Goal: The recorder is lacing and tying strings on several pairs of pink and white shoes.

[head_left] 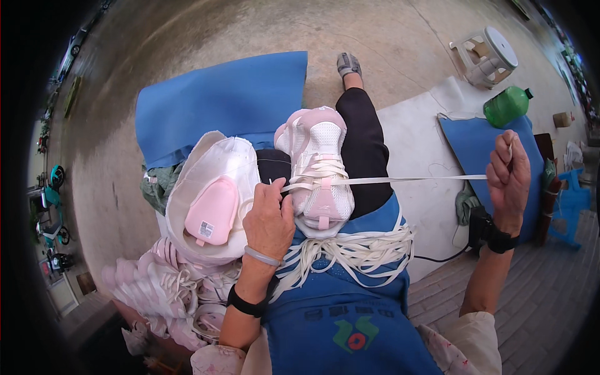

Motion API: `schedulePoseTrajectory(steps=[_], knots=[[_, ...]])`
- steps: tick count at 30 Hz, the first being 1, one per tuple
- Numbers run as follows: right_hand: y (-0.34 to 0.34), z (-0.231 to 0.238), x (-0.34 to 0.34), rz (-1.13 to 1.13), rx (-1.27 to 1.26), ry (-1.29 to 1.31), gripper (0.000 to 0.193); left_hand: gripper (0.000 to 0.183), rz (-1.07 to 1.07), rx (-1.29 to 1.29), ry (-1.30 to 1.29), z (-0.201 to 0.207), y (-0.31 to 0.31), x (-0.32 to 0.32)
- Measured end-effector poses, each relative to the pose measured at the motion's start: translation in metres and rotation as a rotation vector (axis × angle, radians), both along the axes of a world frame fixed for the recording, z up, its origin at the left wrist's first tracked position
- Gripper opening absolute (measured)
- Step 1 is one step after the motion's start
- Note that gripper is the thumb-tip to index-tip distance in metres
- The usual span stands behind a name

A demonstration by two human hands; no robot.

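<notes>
A pink and white shoe upper (325, 137) lies on my lap, toe pointing away from me. White lace crosses its middle eyelets. From there one flat white shoelace (412, 180) runs taut to the right, into my right hand (509, 178), which is raised and closed round it. My left hand (269, 215) is at the upper's left edge, thumb and fingers pinched on lace beside the eyelets. A bundle of loose white laces (350, 253) hangs across my blue apron (337, 312), just below the upper.
At my left, a white bin (181, 234) holds a pink padded piece (212, 212); more pink-white uppers (153, 284) are heaped below it. Blue sheeting (219, 94) lies ahead. Rightward are a green bottle (506, 106), a white stool (487, 56) and a blue chair (570, 203).
</notes>
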State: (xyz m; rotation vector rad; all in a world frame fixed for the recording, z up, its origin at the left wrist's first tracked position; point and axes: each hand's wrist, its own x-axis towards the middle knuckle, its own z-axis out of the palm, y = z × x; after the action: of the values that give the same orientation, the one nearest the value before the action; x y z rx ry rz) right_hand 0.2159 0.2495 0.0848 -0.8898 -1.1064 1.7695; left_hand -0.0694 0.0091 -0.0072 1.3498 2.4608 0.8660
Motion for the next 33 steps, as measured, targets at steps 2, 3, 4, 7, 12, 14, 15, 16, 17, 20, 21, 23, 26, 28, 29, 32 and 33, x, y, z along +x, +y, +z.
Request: schedulePoseTrajectory(steps=[2,3,4,7,12,14,15,16,17,20,21,23,26,28,29,32,33], knots=[[0.010,-0.007,0.016,-0.049,-0.054,0.063,0.018,0.013,-0.027,-0.030,-0.003,0.001,0.004,0.000],[0.009,-0.018,0.017,-0.079,-0.035,-0.061,0.018,0.010,-0.055,-0.060,-0.004,0.001,0.006,0.000],[0.007,-0.028,0.020,-0.113,-0.015,-0.186,0.018,0.004,-0.060,-0.025,-0.015,0.002,0.009,0.001],[-0.008,-0.051,0.004,-0.105,0.001,-0.388,0.020,0.003,-0.066,-0.037,0.066,0.010,0.002,-0.008],[0.013,-0.068,0.035,-0.161,0.090,-0.543,0.023,0.005,0.004,-0.084,0.149,0.040,-0.020,-0.040],[0.044,-0.098,0.085,-0.266,0.098,-0.569,0.023,0.005,-0.021,-0.141,0.169,0.047,-0.022,-0.044],[0.057,-0.112,0.106,-0.358,0.107,-0.592,0.023,0.005,-0.022,-0.139,0.170,0.046,-0.022,-0.043],[0.068,-0.123,0.124,-0.357,0.110,-0.588,0.023,0.006,-0.019,-0.186,0.184,0.045,-0.021,-0.042],[0.075,-0.132,0.140,-0.468,0.071,-0.588,0.023,0.007,-0.021,-0.234,0.195,0.044,-0.021,-0.041],[0.070,-0.140,0.132,-0.450,0.034,-0.723,0.024,0.006,-0.013,-0.283,0.112,0.041,-0.017,-0.037],[0.064,-0.141,0.119,-0.319,0.045,-0.861,0.025,0.006,-0.016,-0.285,0.116,0.043,-0.011,-0.032],[0.041,-0.144,0.066,-0.199,0.501,-1.036,0.025,0.017,-0.038,-0.001,0.089,0.048,0.004,-0.019],[-0.015,-0.121,-0.018,0.071,0.344,-0.831,0.018,0.024,-0.072,0.064,-0.038,0.040,0.009,-0.006],[-0.055,-0.105,-0.060,0.202,0.437,-0.723,0.014,0.018,-0.098,0.130,-0.087,0.026,0.011,0.003],[-0.070,-0.101,-0.074,0.256,0.587,-0.684,0.014,0.018,-0.106,0.130,-0.088,0.027,0.011,0.005],[-0.094,-0.104,-0.096,0.276,0.729,-0.623,0.015,0.018,-0.029,0.036,-0.419,0.030,0.004,0.012],[-0.099,-0.103,-0.098,0.305,0.743,-0.677,0.017,0.018,-0.031,0.036,-0.421,0.025,0.002,0.015]])
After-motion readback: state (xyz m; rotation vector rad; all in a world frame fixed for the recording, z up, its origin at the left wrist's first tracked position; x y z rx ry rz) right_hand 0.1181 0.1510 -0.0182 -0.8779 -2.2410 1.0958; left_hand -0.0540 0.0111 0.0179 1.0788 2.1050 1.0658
